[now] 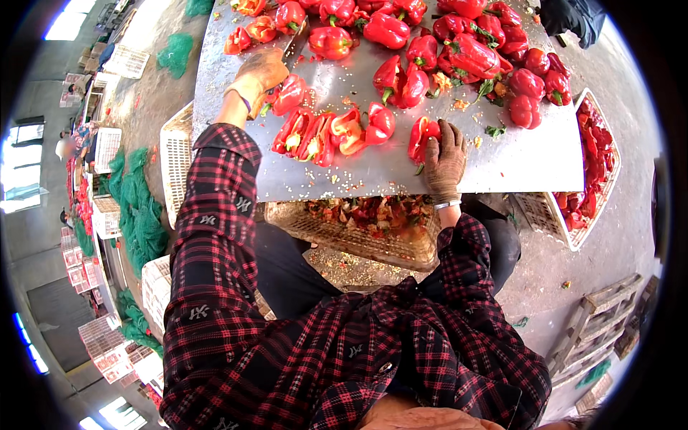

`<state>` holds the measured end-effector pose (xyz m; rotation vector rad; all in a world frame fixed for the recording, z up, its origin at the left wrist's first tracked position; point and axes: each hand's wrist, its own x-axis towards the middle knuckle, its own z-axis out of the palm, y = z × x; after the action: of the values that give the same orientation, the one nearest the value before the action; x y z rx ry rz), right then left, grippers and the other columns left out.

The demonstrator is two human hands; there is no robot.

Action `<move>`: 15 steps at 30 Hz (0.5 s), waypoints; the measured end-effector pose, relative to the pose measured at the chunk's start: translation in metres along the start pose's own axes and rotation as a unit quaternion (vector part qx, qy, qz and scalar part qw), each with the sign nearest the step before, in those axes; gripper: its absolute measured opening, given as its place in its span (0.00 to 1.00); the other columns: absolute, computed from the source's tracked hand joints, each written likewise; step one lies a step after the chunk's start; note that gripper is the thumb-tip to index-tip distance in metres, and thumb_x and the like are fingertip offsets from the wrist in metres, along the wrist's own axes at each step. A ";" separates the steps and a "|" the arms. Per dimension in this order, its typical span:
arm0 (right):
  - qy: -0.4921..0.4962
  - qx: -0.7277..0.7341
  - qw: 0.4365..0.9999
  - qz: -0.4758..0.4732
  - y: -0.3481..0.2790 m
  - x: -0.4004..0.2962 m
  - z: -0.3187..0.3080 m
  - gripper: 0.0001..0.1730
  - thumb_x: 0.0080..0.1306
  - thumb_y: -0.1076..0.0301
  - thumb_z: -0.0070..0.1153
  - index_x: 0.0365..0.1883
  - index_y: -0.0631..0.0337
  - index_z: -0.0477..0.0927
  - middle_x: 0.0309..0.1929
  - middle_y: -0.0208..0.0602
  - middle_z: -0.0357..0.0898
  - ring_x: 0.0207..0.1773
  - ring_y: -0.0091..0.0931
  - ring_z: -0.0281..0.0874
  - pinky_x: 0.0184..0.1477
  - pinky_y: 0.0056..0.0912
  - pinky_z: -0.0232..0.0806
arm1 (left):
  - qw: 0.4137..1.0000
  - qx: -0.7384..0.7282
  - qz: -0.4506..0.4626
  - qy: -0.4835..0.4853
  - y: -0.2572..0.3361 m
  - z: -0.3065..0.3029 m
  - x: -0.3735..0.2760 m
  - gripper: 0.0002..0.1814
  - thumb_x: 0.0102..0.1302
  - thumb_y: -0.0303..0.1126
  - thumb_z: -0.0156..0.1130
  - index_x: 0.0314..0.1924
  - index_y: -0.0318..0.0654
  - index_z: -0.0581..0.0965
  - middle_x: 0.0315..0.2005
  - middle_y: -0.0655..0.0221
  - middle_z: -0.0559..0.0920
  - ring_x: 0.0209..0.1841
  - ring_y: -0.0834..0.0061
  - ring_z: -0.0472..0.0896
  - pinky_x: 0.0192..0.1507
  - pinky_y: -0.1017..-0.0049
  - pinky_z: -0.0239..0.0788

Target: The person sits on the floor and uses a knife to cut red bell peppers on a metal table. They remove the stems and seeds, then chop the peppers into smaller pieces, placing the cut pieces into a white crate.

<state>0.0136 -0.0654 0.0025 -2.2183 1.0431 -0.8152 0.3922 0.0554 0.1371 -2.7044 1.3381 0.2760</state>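
Note:
In my left hand (pixel 262 72), gloved in orange, is a knife (pixel 295 38) with its blade pointing away from me over the metal tabletop (pixel 344 180). Right beside that hand lies a red bell pepper (pixel 289 95), its green stem towards me. My right hand (pixel 447 158) wears a brown glove; its thumb and fingertips are on a red bell pepper piece (pixel 422 137) close to the near edge. Between my hands a row of cut pepper pieces (pixel 317 138) shows pale cores. Whole red bell peppers (pixel 387 30) are heaped along the far side.
Under the table edge, a plastic crate (pixel 349 242) holds pepper scraps. Another crate (pixel 604 209) of red pepper pieces stands at the right. White crates (pixel 176 161) and green netting (pixel 137 204) lie left. A wooden pallet (pixel 596 322) is at lower right. People work far left.

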 end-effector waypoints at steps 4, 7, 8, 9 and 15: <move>0.008 -0.017 1.000 0.006 0.006 -0.001 -0.001 0.26 0.64 0.57 0.51 0.58 0.59 0.73 0.58 0.46 0.71 0.60 0.45 0.67 0.63 0.49 0.58 | 0.985 -0.071 0.040 -0.154 0.025 -0.018 -0.032 0.19 0.53 0.35 0.59 0.43 0.31 0.78 0.41 0.46 0.81 0.46 0.47 0.79 0.47 0.58 0.72; 0.002 -0.004 1.000 0.014 -0.001 0.000 -0.002 0.26 0.64 0.57 0.51 0.58 0.60 0.73 0.58 0.46 0.71 0.60 0.45 0.67 0.63 0.49 0.58 | 0.978 -0.108 0.081 -0.157 0.016 -0.015 -0.055 0.20 0.54 0.37 0.61 0.43 0.32 0.77 0.40 0.47 0.80 0.45 0.47 0.78 0.45 0.59 0.71; 0.001 0.004 1.000 0.015 -0.003 0.000 -0.002 0.26 0.64 0.57 0.51 0.58 0.60 0.73 0.58 0.46 0.71 0.60 0.45 0.67 0.64 0.49 0.58 | 0.983 -0.098 0.103 -0.121 0.005 -0.014 -0.062 0.19 0.54 0.37 0.61 0.44 0.32 0.77 0.40 0.46 0.80 0.45 0.48 0.78 0.45 0.59 0.71; 0.003 0.001 1.000 0.012 -0.004 0.001 -0.002 0.26 0.64 0.57 0.51 0.58 0.60 0.73 0.58 0.46 0.71 0.60 0.45 0.67 0.64 0.49 0.58 | 0.984 -0.090 0.129 -0.085 0.002 -0.012 -0.067 0.19 0.55 0.38 0.61 0.44 0.33 0.77 0.40 0.46 0.80 0.45 0.48 0.78 0.44 0.58 0.71; 0.012 -0.012 1.000 0.014 0.000 0.000 -0.002 0.26 0.64 0.58 0.51 0.58 0.60 0.73 0.58 0.45 0.72 0.61 0.45 0.66 0.64 0.48 0.58 | 0.956 -0.085 0.176 0.218 0.042 -0.053 -0.060 0.22 0.58 0.38 0.64 0.52 0.40 0.75 0.34 0.53 0.83 0.39 0.53 0.82 0.38 0.56 0.72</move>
<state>0.0117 -0.0656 0.0039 -2.2143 1.0991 -0.8217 0.3290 0.0665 0.2005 -2.7497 2.0077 -0.2056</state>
